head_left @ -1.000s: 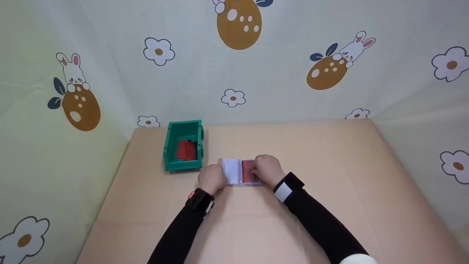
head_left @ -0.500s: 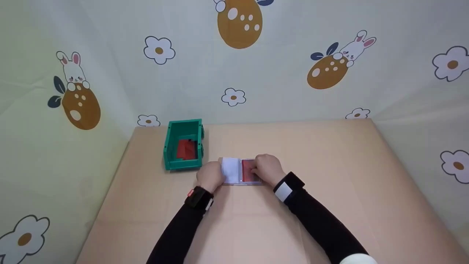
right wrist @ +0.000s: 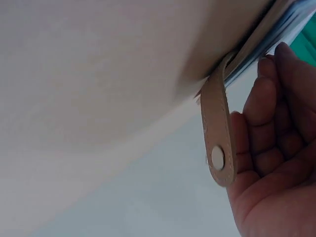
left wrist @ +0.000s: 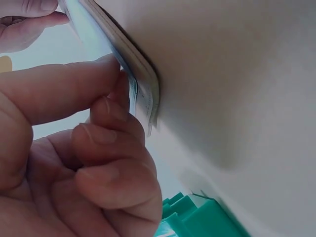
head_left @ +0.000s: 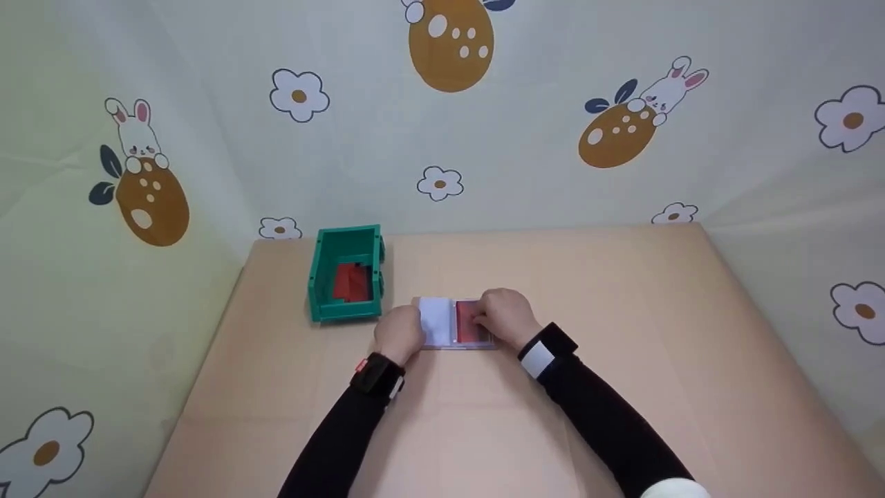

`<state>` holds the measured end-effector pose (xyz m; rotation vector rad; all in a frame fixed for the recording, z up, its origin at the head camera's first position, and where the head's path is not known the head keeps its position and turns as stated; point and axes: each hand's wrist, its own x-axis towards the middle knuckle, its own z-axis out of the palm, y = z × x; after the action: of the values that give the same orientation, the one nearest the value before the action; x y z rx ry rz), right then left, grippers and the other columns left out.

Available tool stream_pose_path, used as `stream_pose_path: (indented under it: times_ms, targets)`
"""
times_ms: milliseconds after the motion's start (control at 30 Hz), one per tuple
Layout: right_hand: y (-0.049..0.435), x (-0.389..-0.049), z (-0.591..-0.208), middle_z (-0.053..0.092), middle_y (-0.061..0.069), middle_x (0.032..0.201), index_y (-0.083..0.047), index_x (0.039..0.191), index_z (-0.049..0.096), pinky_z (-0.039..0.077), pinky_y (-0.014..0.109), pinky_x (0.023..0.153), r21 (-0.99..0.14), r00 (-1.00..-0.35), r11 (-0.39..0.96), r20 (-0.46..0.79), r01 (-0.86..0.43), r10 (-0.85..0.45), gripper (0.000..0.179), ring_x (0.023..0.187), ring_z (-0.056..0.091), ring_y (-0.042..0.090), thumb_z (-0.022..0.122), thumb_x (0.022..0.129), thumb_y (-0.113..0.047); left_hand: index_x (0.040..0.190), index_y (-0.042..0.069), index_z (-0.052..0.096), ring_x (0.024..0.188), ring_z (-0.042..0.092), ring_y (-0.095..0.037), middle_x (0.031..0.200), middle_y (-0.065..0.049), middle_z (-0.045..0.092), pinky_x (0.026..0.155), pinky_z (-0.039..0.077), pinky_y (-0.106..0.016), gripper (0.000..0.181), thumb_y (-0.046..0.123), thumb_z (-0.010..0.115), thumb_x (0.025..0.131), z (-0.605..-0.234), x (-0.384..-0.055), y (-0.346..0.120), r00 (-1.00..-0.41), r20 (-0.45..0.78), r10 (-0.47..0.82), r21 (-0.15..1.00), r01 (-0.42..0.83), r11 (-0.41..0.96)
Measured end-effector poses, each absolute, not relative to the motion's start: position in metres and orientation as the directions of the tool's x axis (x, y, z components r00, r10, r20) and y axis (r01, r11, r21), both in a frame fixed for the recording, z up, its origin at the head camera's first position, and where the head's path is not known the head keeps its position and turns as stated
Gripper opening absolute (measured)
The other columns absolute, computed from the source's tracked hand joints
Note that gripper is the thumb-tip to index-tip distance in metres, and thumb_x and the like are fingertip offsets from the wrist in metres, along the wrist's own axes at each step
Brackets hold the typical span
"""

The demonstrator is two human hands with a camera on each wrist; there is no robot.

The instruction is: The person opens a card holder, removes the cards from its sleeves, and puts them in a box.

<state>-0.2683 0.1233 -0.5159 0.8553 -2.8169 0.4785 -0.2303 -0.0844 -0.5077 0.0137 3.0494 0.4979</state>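
A card holder point(head_left: 435, 322) lies open on the table, its left side a white page and its right side bearing a red card point(head_left: 464, 322) beside clear plastic edging. My left hand point(head_left: 399, 333) pinches the holder's left edge between thumb and fingers; its stacked sleeves point(left wrist: 140, 74) show in the left wrist view. My right hand point(head_left: 508, 319) has its fingers curled, thumb and forefinger tips together at the red card, covering the holder's right end. From that end a tan strap point(right wrist: 217, 123) with a metal snap sticks out in the right wrist view.
A green bin point(head_left: 346, 312) stands to the left, behind my left hand, with red flat pieces point(head_left: 352, 282) inside. The tan tabletop point(head_left: 622, 304) meets a patterned cloth backdrop point(head_left: 373, 145) at the back and sides.
Both hands stay at the card holder with only slight shifts. The holder, red card and green bin keep their places.
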Motion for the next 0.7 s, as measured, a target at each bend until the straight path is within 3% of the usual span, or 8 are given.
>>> stream_pose_path:
  times_ms: [167, 500, 700]
  targets:
    - [0.131, -0.271, -0.508, 0.073, 0.003, 0.084, -0.011, 0.084, 0.081, 0.053, 0.039, 0.075, -0.293, -0.845, 0.796, 0.255, -0.530, -0.469, 0.003, 0.081, 0.068, 0.021, 0.079, 0.083, -0.010, 0.084, 0.000, 0.069, 0.075, 0.063, -0.026, 0.087, -0.015, 0.069, 0.064, 0.053, -0.044, 0.006, 0.001, 0.063, 0.085, -0.509, -0.231, -0.084, -0.999, -0.034, 0.020, 0.328, 0.007, 0.945]
    - [0.140, -0.273, -0.515, 0.072, 0.004, 0.082, -0.013, 0.081, 0.080, 0.053, 0.041, 0.073, -0.250, -0.825, 0.794, 0.290, -0.554, -0.485, 0.007, 0.079, 0.068, 0.024, 0.080, 0.079, -0.006, 0.073, 0.001, 0.067, 0.070, 0.064, -0.027, 0.079, -0.014, 0.068, 0.059, 0.053, -0.045, 0.012, -0.004, 0.061, 0.082, -0.511, -0.230, -0.086, -0.998, 0.040, 0.046, 0.336, 0.057, 0.940]
    - [0.140, -0.274, -0.520, 0.073, 0.003, 0.082, -0.013, 0.079, 0.080, 0.053, 0.040, 0.071, -0.229, -0.816, 0.791, 0.287, -0.567, -0.502, 0.005, 0.078, 0.069, 0.022, 0.080, 0.079, -0.008, 0.082, 0.000, 0.069, 0.073, 0.064, -0.028, 0.085, -0.016, 0.068, 0.062, 0.053, -0.045, 0.007, -0.002, 0.063, 0.084, -0.512, -0.231, -0.086, -0.999, 0.009, 0.038, 0.335, 0.038, 0.941]
